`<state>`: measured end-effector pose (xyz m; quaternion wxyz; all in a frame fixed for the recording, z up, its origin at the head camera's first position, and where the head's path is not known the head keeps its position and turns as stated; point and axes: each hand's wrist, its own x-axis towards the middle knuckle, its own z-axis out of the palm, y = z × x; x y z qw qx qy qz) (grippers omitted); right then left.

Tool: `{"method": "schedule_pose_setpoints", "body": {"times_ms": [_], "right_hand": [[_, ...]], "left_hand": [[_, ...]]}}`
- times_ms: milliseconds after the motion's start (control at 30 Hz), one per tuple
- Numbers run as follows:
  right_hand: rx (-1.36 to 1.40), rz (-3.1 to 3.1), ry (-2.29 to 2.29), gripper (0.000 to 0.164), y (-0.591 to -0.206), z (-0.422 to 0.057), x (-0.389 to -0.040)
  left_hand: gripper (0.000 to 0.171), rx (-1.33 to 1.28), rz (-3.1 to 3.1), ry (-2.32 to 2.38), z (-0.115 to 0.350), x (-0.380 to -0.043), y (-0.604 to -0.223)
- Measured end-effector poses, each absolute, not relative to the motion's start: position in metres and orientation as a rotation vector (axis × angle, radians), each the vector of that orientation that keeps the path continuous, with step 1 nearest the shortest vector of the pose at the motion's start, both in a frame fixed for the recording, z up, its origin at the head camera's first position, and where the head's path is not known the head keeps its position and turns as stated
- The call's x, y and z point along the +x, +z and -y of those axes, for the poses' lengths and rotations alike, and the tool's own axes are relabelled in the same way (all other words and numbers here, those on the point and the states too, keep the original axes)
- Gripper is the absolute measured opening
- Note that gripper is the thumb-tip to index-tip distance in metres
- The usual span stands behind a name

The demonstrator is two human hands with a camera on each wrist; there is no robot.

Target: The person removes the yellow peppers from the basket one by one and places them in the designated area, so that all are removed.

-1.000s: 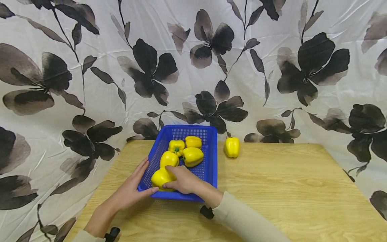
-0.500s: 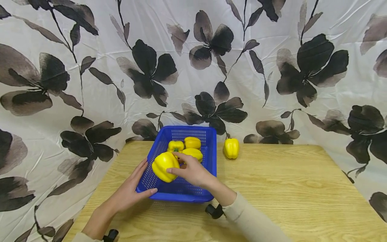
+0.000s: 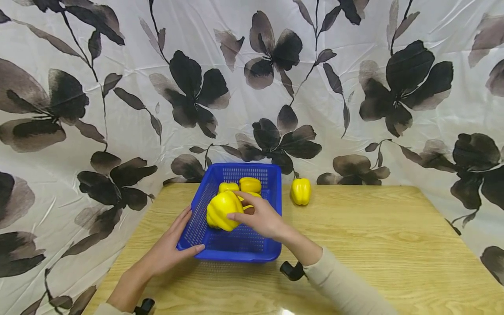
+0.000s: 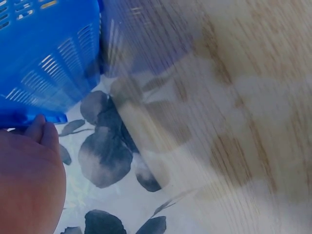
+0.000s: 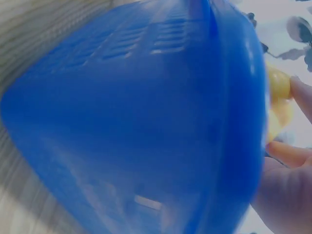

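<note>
A blue perforated plastic basket stands on the table, with yellow bell peppers inside. My right hand pinches one large yellow bell pepper between thumb and fingers, raised over the basket's left middle. In the right wrist view, this pepper shows past the basket's rim. Behind it lie a pepper at back left, another at back right and one partly covered by my hand. My left hand rests against the basket's near left corner, fingers straight along the side, thumb on the near rim.
One yellow bell pepper stands outside the basket, to its right near the table's back edge. The wood-grain table reaches to a white curtain with dark flowers. Black straps sit at both wrists.
My right hand has lifted the pepper from the basket's front left corner, then moved it back and slightly right, turning it. The left hand keeps its place on the basket.
</note>
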<state>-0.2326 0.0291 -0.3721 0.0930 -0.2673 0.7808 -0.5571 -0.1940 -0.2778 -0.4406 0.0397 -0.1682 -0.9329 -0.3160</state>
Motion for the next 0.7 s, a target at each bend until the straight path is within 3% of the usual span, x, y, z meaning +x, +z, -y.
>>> {"method": "schedule_pose_setpoints", "body": {"times_ms": [700], "right_hand": [[-0.716, -2.329, -1.774, 0.071, -0.381, -0.087, -0.251]], "left_hand": [[0.102, -0.509, 2.887, -0.95, 0.277, -0.194, -0.44]]}}
